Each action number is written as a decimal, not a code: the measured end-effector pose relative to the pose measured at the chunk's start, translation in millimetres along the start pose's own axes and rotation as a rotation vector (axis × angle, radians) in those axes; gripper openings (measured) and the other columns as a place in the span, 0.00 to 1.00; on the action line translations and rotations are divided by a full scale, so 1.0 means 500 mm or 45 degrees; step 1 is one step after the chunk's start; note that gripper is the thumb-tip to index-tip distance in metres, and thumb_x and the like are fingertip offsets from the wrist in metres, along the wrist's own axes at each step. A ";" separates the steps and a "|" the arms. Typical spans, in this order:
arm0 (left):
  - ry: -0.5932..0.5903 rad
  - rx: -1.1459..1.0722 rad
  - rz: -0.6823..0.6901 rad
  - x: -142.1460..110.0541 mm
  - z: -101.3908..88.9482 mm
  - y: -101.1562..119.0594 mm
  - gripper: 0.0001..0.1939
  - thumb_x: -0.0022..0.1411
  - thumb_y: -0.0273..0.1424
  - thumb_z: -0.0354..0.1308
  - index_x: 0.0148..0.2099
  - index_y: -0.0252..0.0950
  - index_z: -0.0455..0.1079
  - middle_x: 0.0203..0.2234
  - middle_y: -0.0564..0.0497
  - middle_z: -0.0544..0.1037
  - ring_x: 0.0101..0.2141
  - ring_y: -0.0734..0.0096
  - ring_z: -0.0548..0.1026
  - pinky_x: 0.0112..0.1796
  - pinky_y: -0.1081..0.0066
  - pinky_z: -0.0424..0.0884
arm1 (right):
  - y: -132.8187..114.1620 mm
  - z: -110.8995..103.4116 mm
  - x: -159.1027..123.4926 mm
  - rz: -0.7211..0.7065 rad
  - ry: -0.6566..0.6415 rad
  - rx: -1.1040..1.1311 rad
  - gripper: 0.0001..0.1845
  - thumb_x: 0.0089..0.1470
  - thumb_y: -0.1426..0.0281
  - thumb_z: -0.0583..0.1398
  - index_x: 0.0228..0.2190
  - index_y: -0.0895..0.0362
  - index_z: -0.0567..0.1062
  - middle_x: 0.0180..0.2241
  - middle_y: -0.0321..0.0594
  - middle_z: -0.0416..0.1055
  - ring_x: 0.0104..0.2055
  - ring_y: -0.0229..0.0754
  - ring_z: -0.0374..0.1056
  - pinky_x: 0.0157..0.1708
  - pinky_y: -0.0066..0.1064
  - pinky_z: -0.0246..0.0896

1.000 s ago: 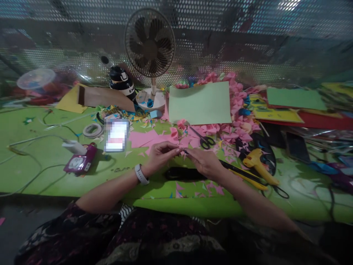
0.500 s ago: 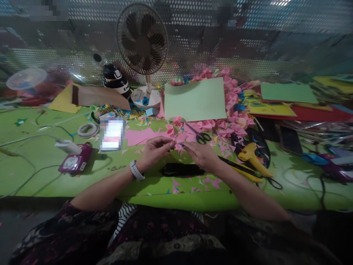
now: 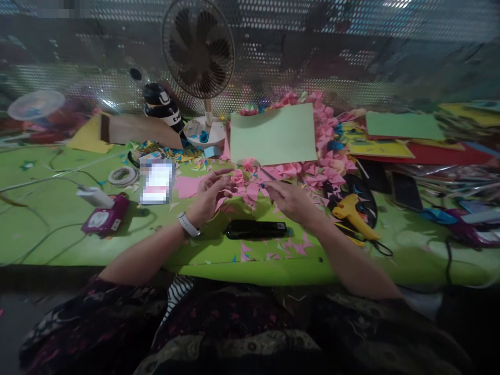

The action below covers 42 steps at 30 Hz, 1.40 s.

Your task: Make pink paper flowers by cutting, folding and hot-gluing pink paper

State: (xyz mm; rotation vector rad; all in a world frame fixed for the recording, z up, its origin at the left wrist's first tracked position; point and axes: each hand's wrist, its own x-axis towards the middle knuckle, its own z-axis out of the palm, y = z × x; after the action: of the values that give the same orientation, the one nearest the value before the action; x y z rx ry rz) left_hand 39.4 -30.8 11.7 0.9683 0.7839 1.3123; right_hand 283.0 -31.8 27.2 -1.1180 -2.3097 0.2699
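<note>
My left hand point(image 3: 213, 191), with a white band on the wrist, has its fingers apart beside pink paper pieces point(image 3: 239, 178). Its fingertips are close to a folded pink piece; whether they touch it is unclear. My right hand point(image 3: 289, 200) is closed in a pinch, and a thin line seems to run leftward from its fingertips, too fine to name. Scissors point(image 3: 269, 174) lie just beyond that hand, their handles mostly hidden by it. Below both hands sits a black elongated object point(image 3: 255, 229) with a small pale label.
A light green sheet point(image 3: 273, 134) rests on a heap of pink paper flowers point(image 3: 326, 127). Left are a lit phone point(image 3: 157, 182), a tape roll point(image 3: 123, 176) and a purple power adapter point(image 3: 105, 216). A fan point(image 3: 198, 52) stands behind; a yellow glue gun point(image 3: 355, 213) lies right.
My left hand's fingers have spread from a pinch and moved away from my right hand. My right hand has shifted up over the scissors' handles. The view has tilted slightly.
</note>
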 end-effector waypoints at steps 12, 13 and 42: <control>-0.087 0.147 0.134 0.002 -0.003 -0.005 0.16 0.55 0.43 0.68 0.37 0.35 0.80 0.21 0.53 0.76 0.22 0.79 0.71 0.25 0.74 0.65 | -0.016 0.000 0.003 -0.010 0.027 0.055 0.26 0.68 0.58 0.48 0.48 0.60 0.78 0.40 0.50 0.80 0.35 0.46 0.76 0.33 0.36 0.71; -0.090 0.151 0.131 0.001 -0.002 -0.006 0.16 0.55 0.43 0.68 0.37 0.35 0.80 0.21 0.53 0.76 0.21 0.79 0.70 0.25 0.74 0.65 | -0.017 0.002 0.003 -0.008 0.019 0.060 0.26 0.68 0.58 0.48 0.48 0.60 0.78 0.41 0.50 0.80 0.36 0.46 0.77 0.33 0.36 0.72; -0.215 0.134 0.045 -0.003 -0.004 -0.024 0.13 0.55 0.40 0.69 0.36 0.36 0.80 0.21 0.53 0.76 0.21 0.81 0.70 0.24 0.77 0.65 | -0.037 0.010 0.004 -0.056 -0.036 0.076 0.27 0.69 0.57 0.47 0.46 0.61 0.78 0.32 0.47 0.80 0.28 0.42 0.73 0.28 0.31 0.65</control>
State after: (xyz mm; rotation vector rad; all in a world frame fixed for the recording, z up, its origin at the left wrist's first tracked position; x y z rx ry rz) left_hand 42.5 -31.9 -0.2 1.1654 0.7134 1.2110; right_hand 267.0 -41.6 31.4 -1.0394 -2.3321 0.3384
